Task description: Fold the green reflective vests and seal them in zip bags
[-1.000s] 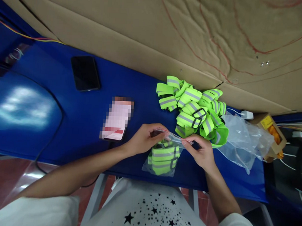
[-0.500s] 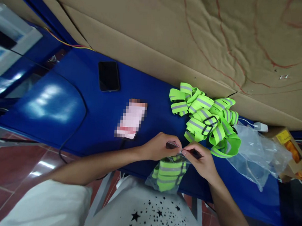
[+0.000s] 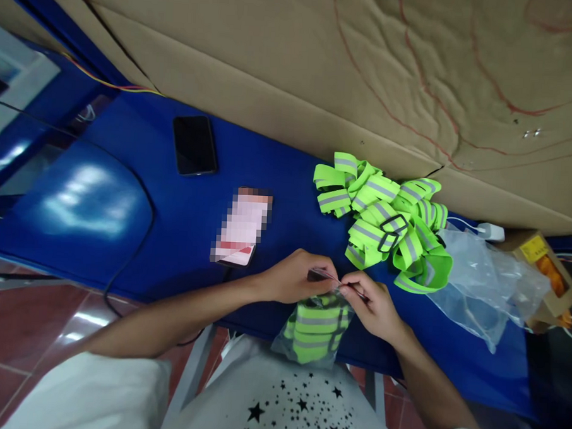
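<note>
Both hands meet at the top edge of a clear plastic bag [image 3: 316, 333], which hangs at the table's front edge with a folded lime-green reflective strap inside. My left hand [image 3: 300, 275] pinches the bag's upper edge from the left. Close beside it, my right hand [image 3: 370, 300] pinches the same edge with thumb and forefinger. A dark strip along the bag's top shows at the fingers. Beyond my right hand lies a loose heap of lime-green reflective straps [image 3: 379, 203] with grey stripes and black buckles.
On the blue table [image 3: 95, 244] lie a black phone [image 3: 195, 145] and a phone with a blurred lit screen [image 3: 242, 228]. Clear plastic bags [image 3: 477, 280] lie at right, beside a small cardboard box [image 3: 556, 267] and a white plug [image 3: 491, 232]. Cardboard [image 3: 255, 61] stands behind.
The whole view has shifted slightly. My right hand's fingers have closed in a little at the bag's edge; both hands still pinch it.
</note>
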Tool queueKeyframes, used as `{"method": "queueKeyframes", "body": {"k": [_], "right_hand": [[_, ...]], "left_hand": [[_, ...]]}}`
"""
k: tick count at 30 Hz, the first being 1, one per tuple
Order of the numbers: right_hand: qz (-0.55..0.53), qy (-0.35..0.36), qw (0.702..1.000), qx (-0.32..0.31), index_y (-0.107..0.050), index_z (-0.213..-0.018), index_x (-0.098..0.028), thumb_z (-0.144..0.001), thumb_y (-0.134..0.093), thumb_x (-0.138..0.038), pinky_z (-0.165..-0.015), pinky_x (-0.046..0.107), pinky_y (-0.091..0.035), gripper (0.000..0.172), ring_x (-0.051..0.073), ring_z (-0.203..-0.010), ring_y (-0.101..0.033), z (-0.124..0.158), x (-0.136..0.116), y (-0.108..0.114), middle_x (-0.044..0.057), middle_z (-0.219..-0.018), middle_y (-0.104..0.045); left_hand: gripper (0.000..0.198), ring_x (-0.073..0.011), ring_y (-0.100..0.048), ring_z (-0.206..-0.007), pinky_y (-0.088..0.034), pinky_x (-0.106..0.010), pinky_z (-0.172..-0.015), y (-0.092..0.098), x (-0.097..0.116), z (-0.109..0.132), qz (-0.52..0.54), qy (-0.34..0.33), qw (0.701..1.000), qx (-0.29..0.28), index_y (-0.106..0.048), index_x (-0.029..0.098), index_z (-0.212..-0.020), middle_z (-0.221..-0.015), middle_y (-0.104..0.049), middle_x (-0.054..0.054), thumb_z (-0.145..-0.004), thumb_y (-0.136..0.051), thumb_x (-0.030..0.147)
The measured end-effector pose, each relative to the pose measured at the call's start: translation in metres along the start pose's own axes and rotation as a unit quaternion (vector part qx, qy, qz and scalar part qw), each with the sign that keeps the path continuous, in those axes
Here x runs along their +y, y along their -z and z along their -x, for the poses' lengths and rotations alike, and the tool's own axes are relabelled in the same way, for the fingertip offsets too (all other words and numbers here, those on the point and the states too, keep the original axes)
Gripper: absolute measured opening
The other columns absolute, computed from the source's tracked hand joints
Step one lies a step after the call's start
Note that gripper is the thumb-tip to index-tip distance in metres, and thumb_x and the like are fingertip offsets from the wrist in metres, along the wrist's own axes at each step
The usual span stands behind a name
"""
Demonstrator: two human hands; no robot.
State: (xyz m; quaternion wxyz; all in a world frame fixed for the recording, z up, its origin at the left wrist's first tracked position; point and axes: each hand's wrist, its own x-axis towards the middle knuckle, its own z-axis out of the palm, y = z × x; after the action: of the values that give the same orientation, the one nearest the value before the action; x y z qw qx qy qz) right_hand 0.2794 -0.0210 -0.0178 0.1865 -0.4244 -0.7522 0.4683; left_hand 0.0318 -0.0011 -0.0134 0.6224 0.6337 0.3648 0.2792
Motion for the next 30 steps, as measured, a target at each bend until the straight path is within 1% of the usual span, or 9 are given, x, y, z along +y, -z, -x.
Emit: {"method": "queueKeyframes", "body": {"k": [4,6,12,15,18,22,26,28,30], "right_hand": [[-0.038,-0.021,0.999,-0.02,-0.065,-0.093,-0.022,-0.1,-0.063,-0.035,-0.052,0.025,-0.031,0.015,0.009,-0.053,-0.043,-0.002,0.0,0.009,-0.005,-0.064,-0.054],[-0.05,-0.025,0.998,-0.024,-0.067,-0.092,-0.022,-0.099,-0.064,-0.036,-0.053,0.025,-0.033,0.016,0.01,-0.055,-0.046,-0.003,0.001,0.011,-0.004,-0.065,-0.057],[-0.057,-0.029,0.998,-0.009,-0.07,-0.095,-0.02,-0.101,-0.063,-0.036,-0.052,0.025,-0.031,0.018,0.009,-0.053,-0.041,-0.003,0.006,0.007,-0.004,-0.064,-0.055],[-0.073,-0.045,0.996,-0.02,-0.069,-0.099,-0.02,-0.1,-0.063,-0.038,-0.055,0.024,-0.034,0.018,0.01,-0.057,-0.045,-0.005,0.008,0.013,-0.003,-0.068,-0.058],[-0.054,-0.045,0.997,-0.044,-0.063,-0.085,-0.02,-0.099,-0.065,-0.038,-0.057,0.024,-0.036,0.023,0.01,-0.062,-0.048,-0.006,0.008,0.025,-0.003,-0.07,-0.056],[-0.042,0.017,0.999,-0.013,-0.05,-0.071,-0.019,-0.097,-0.068,-0.032,-0.057,0.024,-0.033,0.034,0.009,-0.059,-0.043,-0.005,0.006,0.03,-0.005,-0.064,-0.048],[-0.09,0.03,0.995,0.026,-0.054,-0.069,-0.019,-0.094,-0.072,-0.026,-0.058,0.025,-0.033,0.031,0.009,-0.059,-0.046,-0.004,0.011,0.026,-0.004,-0.064,-0.052],[-0.153,0.008,0.986,0.061,-0.061,-0.071,-0.019,-0.091,-0.076,-0.027,-0.061,0.025,-0.037,0.027,0.011,-0.062,-0.051,-0.003,0.017,0.024,-0.002,-0.066,-0.057],[-0.221,0.004,0.97,0.097,-0.065,-0.075,-0.02,-0.09,-0.077,-0.033,-0.063,0.025,-0.041,0.023,0.013,-0.066,-0.055,-0.002,0.022,0.021,-0.001,-0.07,-0.061]], "left_hand": [[0.025,-0.0152,-0.071,-0.077,-0.048,-0.023,-0.066,0.02,0.002,-0.001,-0.019,0.0,0.996,-0.082,-0.079,0.018,-0.106,-0.092,-0.08,-0.006,-0.098,-0.063,0.036],[0.027,-0.015,-0.072,-0.075,-0.046,-0.023,-0.064,0.027,0.002,-0.001,-0.053,-0.011,0.994,-0.099,-0.08,0.019,-0.109,-0.091,-0.081,-0.006,-0.101,-0.061,0.036],[0.027,-0.0164,-0.076,-0.086,-0.049,-0.022,-0.074,0.029,0.001,-0.001,-0.11,-0.035,0.991,-0.068,-0.081,0.02,-0.108,-0.098,-0.082,-0.006,-0.103,-0.058,0.034],[0.029,-0.0163,-0.076,-0.09,-0.05,-0.022,-0.077,0.033,0.003,0.0,-0.101,-0.029,0.992,-0.074,-0.078,0.02,-0.115,-0.105,-0.082,-0.005,-0.104,-0.056,0.036],[0.028,-0.0159,-0.076,-0.088,-0.051,-0.022,-0.077,0.039,0.006,0.001,-0.116,-0.023,0.989,-0.088,-0.078,0.02,-0.118,-0.105,-0.082,-0.005,-0.103,-0.059,0.035],[0.025,-0.0151,-0.076,-0.086,-0.051,-0.022,-0.076,0.043,0.005,0.001,-0.142,-0.051,0.987,-0.052,-0.079,0.021,-0.111,-0.099,-0.083,-0.003,-0.104,-0.057,0.031],[0.026,-0.0162,-0.077,-0.091,-0.054,-0.024,-0.08,0.048,0.002,-0.001,-0.076,-0.04,0.994,-0.065,-0.077,0.022,-0.118,-0.103,-0.082,-0.004,-0.104,-0.058,0.032],[0.036,-0.0185,-0.076,-0.098,-0.056,-0.028,-0.085,0.049,0.002,0.0,-0.014,-0.012,0.996,-0.082,-0.067,0.023,-0.135,-0.112,-0.08,-0.007,-0.102,-0.062,0.035],[0.066,-0.0228,-0.072,-0.112,-0.057,-0.035,-0.094,0.047,0.002,0.002,0.042,0.0,0.994,-0.101,-0.047,0.026,-0.153,-0.126,-0.074,-0.01,-0.093,-0.074,0.035]]}}
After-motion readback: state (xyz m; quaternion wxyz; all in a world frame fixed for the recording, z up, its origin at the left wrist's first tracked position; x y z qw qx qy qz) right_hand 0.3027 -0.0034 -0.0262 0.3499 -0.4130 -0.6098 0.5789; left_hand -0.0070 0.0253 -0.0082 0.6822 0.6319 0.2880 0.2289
